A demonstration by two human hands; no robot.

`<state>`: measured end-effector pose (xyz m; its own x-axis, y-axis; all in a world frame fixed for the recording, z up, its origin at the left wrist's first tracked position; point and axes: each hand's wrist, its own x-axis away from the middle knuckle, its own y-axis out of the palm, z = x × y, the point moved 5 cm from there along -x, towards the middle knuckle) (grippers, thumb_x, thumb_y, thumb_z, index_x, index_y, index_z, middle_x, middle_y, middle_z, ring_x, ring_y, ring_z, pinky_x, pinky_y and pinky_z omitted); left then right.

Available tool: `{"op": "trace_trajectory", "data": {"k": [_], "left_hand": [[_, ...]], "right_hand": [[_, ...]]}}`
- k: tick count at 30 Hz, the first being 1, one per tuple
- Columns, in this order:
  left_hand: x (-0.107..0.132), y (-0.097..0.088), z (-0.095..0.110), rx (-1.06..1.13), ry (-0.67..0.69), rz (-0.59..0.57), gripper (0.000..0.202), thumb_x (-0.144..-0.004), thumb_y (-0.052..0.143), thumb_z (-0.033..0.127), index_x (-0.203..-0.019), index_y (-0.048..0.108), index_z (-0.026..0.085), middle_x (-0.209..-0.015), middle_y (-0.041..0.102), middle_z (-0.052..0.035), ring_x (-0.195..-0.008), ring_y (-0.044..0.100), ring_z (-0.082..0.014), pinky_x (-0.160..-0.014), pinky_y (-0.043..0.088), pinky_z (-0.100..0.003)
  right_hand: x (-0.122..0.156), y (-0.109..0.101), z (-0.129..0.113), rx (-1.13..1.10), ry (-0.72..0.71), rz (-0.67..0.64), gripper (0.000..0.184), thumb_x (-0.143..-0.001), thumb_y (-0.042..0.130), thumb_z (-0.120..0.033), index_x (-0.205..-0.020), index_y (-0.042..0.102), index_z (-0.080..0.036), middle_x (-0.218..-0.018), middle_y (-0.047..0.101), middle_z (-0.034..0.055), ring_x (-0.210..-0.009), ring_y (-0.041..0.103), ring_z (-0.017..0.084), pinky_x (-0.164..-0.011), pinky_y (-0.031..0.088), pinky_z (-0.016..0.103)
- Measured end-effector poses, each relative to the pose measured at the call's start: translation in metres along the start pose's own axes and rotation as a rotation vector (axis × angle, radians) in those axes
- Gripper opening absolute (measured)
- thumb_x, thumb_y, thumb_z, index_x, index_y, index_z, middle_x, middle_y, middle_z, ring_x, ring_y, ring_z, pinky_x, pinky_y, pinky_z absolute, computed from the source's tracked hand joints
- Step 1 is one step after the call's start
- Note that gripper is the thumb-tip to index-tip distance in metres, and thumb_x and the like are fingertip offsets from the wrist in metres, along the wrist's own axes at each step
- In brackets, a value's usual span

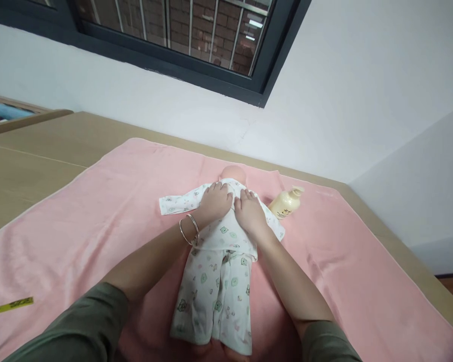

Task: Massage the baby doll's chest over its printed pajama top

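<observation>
A baby doll (232, 174) lies stretched out on a pink blanket, its head toward the wall. It wears a white printed shirt (226, 234) and matching trousers (211, 296). Resting on the upper left of the shirt, my left hand (216, 201) has its fingers laid over the fabric. My right hand (249, 211) lies flat on the upper right of the shirt, its fingers pointing inward. Both hands are open and touch the cloth. The left sleeve spreads out sideways; my right arm partly covers the other sleeve. Whether the doll lies face up or down, I cannot tell.
A cream pump bottle (285, 203) stands right of the doll on the pink blanket (128, 201). Near the left edge lies a yellow strip (9, 305). The wooden tabletop (41, 146) meets a white wall below a dark-framed window (256, 93).
</observation>
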<state>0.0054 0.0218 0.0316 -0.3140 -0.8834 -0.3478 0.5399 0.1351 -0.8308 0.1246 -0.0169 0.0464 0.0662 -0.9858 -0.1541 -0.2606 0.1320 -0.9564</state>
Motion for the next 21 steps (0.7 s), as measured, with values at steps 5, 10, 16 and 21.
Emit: {"op": "trace_trajectory", "data": {"k": [5, 10, 16, 21], "left_hand": [[-0.014, -0.003, -0.016, 0.032, -0.036, -0.118, 0.04, -0.104, 0.033, 0.029, -0.122, 0.065, 0.015, -0.131, 0.069, -0.0142, -0.123, 0.063, -0.0259, -0.108, 0.047, -0.039], [0.004, -0.004, 0.011, -0.12, -0.062, -0.027, 0.044, -0.101, 0.041, 0.027, -0.138, 0.056, 0.009, -0.144, 0.058, -0.0241, -0.138, 0.051, -0.0362, -0.114, 0.039, -0.053], [0.001, 0.004, 0.002, -0.075, 0.001, -0.026, 0.043, -0.102, 0.036, 0.027, -0.138, 0.056, 0.014, -0.133, 0.065, -0.0179, -0.13, 0.055, -0.0312, -0.112, 0.041, -0.048], [-0.003, 0.006, -0.006, -0.077, -0.022, 0.002, 0.044, -0.102, 0.038, 0.029, -0.14, 0.054, 0.014, -0.139, 0.061, -0.0189, -0.135, 0.051, -0.0326, -0.115, 0.038, -0.051]], "right_hand": [[0.017, 0.003, -0.021, -0.005, -0.077, -0.015, 0.057, -0.105, 0.032, -0.03, -0.155, 0.044, -0.005, -0.164, 0.04, 0.0203, -0.156, 0.03, 0.034, -0.126, 0.026, 0.049], [-0.009, 0.005, 0.01, -0.152, -0.015, -0.002, 0.057, -0.105, 0.029, -0.032, -0.152, 0.047, -0.004, -0.161, 0.044, 0.0204, -0.154, 0.035, 0.03, -0.126, 0.028, 0.046], [-0.021, 0.015, 0.025, -0.182, 0.029, 0.057, 0.062, -0.104, 0.032, -0.039, -0.154, 0.042, -0.004, -0.165, 0.038, 0.02, -0.157, 0.027, 0.033, -0.128, 0.021, 0.052], [-0.017, 0.018, 0.022, -0.196, 0.036, 0.054, 0.062, -0.103, 0.033, -0.04, -0.155, 0.042, -0.008, -0.165, 0.038, 0.0175, -0.157, 0.025, 0.032, -0.128, 0.02, 0.052]]}}
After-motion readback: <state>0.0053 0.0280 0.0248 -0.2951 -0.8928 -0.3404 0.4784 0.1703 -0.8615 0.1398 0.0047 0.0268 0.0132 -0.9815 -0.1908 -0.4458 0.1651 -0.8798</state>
